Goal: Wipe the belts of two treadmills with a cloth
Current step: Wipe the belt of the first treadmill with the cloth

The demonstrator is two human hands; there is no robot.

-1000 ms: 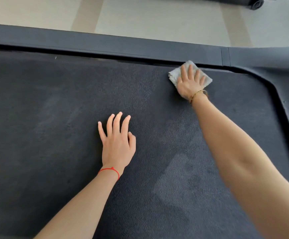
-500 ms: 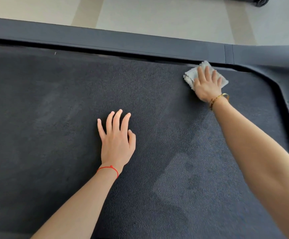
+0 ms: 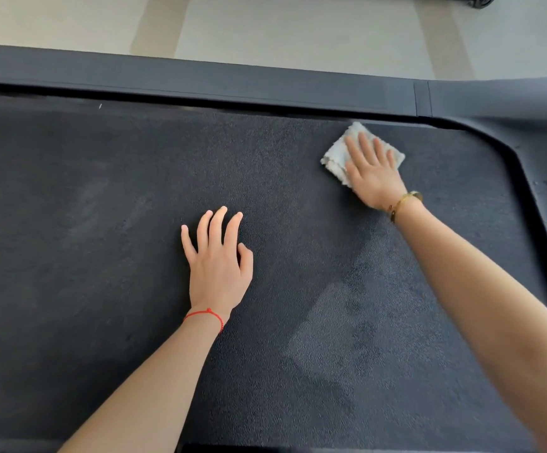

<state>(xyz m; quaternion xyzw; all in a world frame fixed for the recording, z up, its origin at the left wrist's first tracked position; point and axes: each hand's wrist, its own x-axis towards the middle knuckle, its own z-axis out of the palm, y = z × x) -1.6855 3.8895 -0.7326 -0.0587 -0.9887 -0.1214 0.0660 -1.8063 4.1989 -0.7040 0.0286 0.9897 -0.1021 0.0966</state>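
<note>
Dark treadmill belt fills the view, and near its far edge lies the pale cloth, pressed flat by the right hand with straight fingers, while the left hand rests open, fingers spread, on the belt's middle.

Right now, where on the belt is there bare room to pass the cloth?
Bare belt runs from the left hand out to the left edge, and between both forearms near the camera. It is tight only at the far right corner, where the right hand presses the cloth near the side rail.
</note>
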